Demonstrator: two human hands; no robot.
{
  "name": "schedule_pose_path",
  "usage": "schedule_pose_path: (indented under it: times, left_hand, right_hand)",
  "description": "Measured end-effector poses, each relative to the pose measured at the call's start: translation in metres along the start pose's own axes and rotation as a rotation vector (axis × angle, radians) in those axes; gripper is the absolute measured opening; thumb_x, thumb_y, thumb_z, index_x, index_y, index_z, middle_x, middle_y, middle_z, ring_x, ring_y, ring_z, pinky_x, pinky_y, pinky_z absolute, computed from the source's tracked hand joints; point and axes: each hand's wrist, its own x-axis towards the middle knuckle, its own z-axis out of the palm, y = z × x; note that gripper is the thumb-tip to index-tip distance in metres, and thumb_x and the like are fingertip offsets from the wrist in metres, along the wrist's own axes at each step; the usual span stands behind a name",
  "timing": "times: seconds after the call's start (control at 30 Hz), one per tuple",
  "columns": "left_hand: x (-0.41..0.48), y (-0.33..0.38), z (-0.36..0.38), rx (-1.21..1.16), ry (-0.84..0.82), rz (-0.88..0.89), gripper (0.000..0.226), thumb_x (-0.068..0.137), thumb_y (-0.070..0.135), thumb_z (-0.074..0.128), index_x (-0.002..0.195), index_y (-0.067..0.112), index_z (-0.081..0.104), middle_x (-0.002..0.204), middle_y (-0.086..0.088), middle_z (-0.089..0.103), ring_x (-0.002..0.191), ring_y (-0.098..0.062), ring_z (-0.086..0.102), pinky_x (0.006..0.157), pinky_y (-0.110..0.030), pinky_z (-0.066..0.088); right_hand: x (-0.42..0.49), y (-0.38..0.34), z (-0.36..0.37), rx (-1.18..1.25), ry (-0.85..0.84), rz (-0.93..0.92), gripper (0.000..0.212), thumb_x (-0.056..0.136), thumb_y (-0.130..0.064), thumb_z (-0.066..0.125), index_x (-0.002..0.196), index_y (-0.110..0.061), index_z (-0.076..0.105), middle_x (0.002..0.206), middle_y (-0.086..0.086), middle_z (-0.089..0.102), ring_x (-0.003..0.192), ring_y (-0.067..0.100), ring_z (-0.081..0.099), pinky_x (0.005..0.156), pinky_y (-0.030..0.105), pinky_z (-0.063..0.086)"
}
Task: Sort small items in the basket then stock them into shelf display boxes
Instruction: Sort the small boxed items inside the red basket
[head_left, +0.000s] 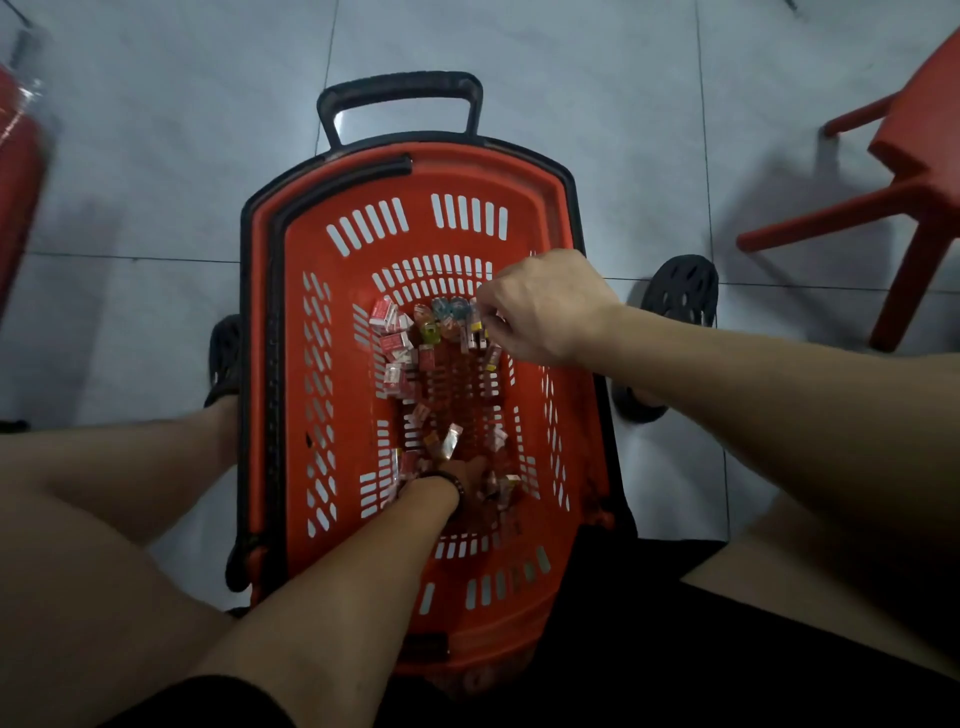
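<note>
A seated person leans over a red basket (519, 171) set on the tiled floor (156, 156) between the knees, midway through sorting, by the look of it. At the near end the left hand (470, 475), a dark bracelet (449, 479) at its wrist, reaches down among loose packets (449, 439) that lie scattered and unsorted on the basket's bottom; its fingers are buried among them, so whether it grasps anything cannot be told. Farther in, groups have formed: red-and-white boxes (392, 338) bunched on the left and colourful packets (441, 317) beside them in the middle. The right hand (540, 306) hovers at the right of that far row, fingers curled down toward it; whether they pinch a packet is hidden by the hand itself. Judging from this, the near pile remains to be sorted, and stocking has not begun: no shelf display boxes are in view. Beyond lie the basket's black handle (400, 91) and a red stool (914, 171).
</note>
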Motion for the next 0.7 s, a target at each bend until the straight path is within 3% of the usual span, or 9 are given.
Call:
schedule_pose_path:
  times: [0.1, 0.17, 0.23, 0.33, 0.43, 0.53, 0.6, 0.7]
  left_hand:
    - [0.003, -0.005, 0.008, 0.045, 0.034, 0.053, 0.054, 0.095, 0.038, 0.07, 0.142, 0.019, 0.053, 0.139, -0.009, 0.059, 0.125, -0.031, 0.06, 0.101, -0.036, 0.047]
    - [0.009, -0.008, 0.011, 0.147, 0.02, 0.098, 0.049, 0.104, 0.035, 0.057, 0.148, 0.015, 0.05, 0.157, -0.012, 0.046, 0.133, -0.032, 0.053, 0.11, -0.038, 0.043]
    - [0.003, -0.008, 0.006, -0.013, 0.075, 0.021, 0.054, 0.104, 0.038, 0.054, 0.153, 0.015, 0.046, 0.166, -0.014, 0.033, 0.139, -0.034, 0.047, 0.116, -0.042, 0.039]
    - [-0.008, 0.003, 0.009, -0.336, 0.058, -0.115, 0.057, 0.101, 0.034, 0.063, 0.151, 0.015, 0.046, 0.161, -0.019, 0.04, 0.14, -0.036, 0.048, 0.115, -0.042, 0.042]
    - [-0.01, 0.007, 0.012, -0.297, 0.071, -0.055, 0.071, 0.093, 0.045, 0.064, 0.157, 0.022, 0.043, 0.159, -0.016, 0.044, 0.14, -0.036, 0.049, 0.117, -0.044, 0.041]
    - [-0.014, 0.008, 0.02, -0.311, 0.032, -0.017, 0.047, 0.106, 0.033, 0.054, 0.151, 0.023, 0.05, 0.171, -0.008, 0.024, 0.15, -0.034, 0.036, 0.124, -0.041, 0.032]
    - [-0.015, 0.006, 0.025, -0.362, 0.037, 0.01, 0.042, 0.103, 0.039, 0.059, 0.144, 0.03, 0.057, 0.173, -0.008, 0.018, 0.151, -0.034, 0.035, 0.123, -0.04, 0.033]
    - [-0.019, 0.001, 0.018, -0.387, 0.047, 0.034, 0.018, 0.09, 0.038, 0.073, 0.107, 0.043, 0.07, 0.174, -0.014, 0.014, 0.151, -0.026, 0.037, 0.115, -0.036, 0.044]
  right_hand:
    - [-0.002, 0.0, -0.003, -0.005, -0.009, -0.004, 0.033, 0.104, -0.042, 0.041, 0.09, -0.027, 0.067, 0.079, -0.005, 0.068, 0.063, 0.021, 0.064, 0.061, 0.036, 0.058]
    - [-0.003, 0.001, -0.005, -0.005, -0.027, -0.007, 0.032, 0.103, -0.042, 0.042, 0.089, -0.027, 0.066, 0.078, -0.005, 0.067, 0.063, 0.021, 0.063, 0.061, 0.037, 0.059]
    - [-0.004, 0.001, -0.007, -0.007, -0.037, -0.007, 0.031, 0.104, -0.042, 0.043, 0.09, -0.027, 0.066, 0.076, -0.005, 0.066, 0.062, 0.02, 0.063, 0.061, 0.036, 0.059]
    - [-0.005, 0.0, -0.008, 0.004, -0.048, -0.018, 0.032, 0.105, -0.043, 0.043, 0.094, -0.027, 0.068, 0.078, -0.006, 0.067, 0.063, 0.018, 0.063, 0.061, 0.034, 0.059]
    - [-0.009, 0.003, -0.009, 0.004, -0.065, -0.038, 0.031, 0.106, -0.042, 0.043, 0.095, -0.027, 0.067, 0.079, -0.006, 0.066, 0.063, 0.017, 0.063, 0.062, 0.034, 0.059]
    - [-0.015, 0.004, -0.007, 0.009, -0.082, -0.069, 0.029, 0.106, -0.042, 0.044, 0.094, -0.025, 0.064, 0.08, -0.006, 0.065, 0.066, 0.019, 0.063, 0.064, 0.035, 0.058]
    - [-0.019, 0.002, -0.006, 0.004, -0.087, -0.088, 0.027, 0.105, -0.041, 0.045, 0.094, -0.025, 0.064, 0.083, -0.005, 0.065, 0.068, 0.021, 0.064, 0.066, 0.036, 0.059]
    - [-0.016, 0.003, -0.007, 0.013, -0.111, -0.094, 0.026, 0.105, -0.04, 0.046, 0.096, -0.026, 0.066, 0.084, -0.006, 0.067, 0.069, 0.019, 0.064, 0.064, 0.035, 0.058]
